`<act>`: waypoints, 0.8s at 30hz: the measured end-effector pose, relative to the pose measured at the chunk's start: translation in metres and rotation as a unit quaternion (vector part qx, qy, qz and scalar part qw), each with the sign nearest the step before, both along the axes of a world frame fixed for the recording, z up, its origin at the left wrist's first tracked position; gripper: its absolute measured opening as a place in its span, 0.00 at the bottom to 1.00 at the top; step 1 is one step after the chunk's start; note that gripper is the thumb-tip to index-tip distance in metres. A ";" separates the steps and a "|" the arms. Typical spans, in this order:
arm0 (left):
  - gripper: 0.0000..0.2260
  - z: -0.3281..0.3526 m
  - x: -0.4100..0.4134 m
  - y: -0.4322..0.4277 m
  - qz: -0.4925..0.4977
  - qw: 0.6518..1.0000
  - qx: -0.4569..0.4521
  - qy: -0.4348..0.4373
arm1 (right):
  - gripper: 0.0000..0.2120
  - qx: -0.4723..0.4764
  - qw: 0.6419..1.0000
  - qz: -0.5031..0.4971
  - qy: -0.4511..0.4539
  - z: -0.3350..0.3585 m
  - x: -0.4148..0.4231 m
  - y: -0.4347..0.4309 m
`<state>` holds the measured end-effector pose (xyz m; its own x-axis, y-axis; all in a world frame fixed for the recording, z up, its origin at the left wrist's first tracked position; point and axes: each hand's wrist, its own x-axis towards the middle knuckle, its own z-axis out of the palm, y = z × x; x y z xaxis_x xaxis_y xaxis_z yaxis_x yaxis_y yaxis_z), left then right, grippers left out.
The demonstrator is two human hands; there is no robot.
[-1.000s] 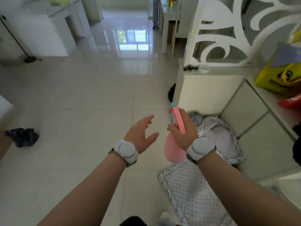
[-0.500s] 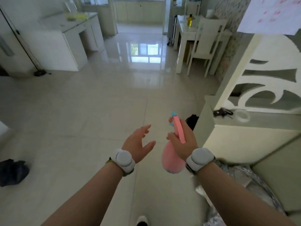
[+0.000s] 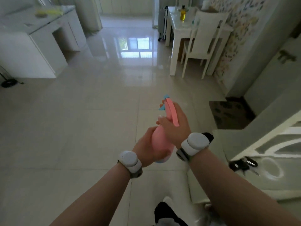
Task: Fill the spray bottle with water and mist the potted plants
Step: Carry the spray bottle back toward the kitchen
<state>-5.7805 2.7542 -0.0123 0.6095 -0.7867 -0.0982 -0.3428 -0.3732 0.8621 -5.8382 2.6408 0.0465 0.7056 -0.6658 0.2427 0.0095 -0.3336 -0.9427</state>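
A pink spray bottle (image 3: 160,142) with a pink sprayer head and a small blue nozzle tip is held in front of me above the tiled floor. My right hand (image 3: 175,126) grips its neck and sprayer head, fingers curled round it. My left hand (image 3: 146,149) cups the rounded pink body from the left and below, fingers wrapped round it. Both wrists carry white bands. No potted plant and no tap are in view.
A white dining table (image 3: 177,28) with a chair (image 3: 203,44) stands at the back right, a white desk (image 3: 32,38) at the back left. A white cut-out divider with a ledge (image 3: 268,160) holding keys is close on my right. A dark doormat (image 3: 231,115) lies ahead right.
My left hand, open and apart from the bottle before, has closed round the bottle's body. The view has swung up and leftward, away from the cabinet and silver mat, toward the open floor.
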 end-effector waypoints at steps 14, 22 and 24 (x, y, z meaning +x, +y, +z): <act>0.34 -0.001 0.295 -0.183 0.048 0.996 -0.028 0.073 | 0.25 -0.096 0.986 0.111 0.081 -0.017 0.318 -0.204; 0.36 0.023 0.501 -0.293 -0.025 0.997 -0.016 0.066 | 0.27 -0.070 0.996 0.042 0.022 -0.002 0.507 -0.309; 0.35 0.030 0.547 -0.329 -0.045 0.997 -0.014 0.067 | 0.26 -0.069 0.998 0.015 0.005 0.002 0.547 -0.340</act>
<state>-5.2335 2.4256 0.0177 0.5190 -0.8412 -0.1517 -0.2540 -0.3212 0.9123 -5.2907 2.3005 0.0490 0.7283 -0.6046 0.3225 0.0120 -0.4593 -0.8882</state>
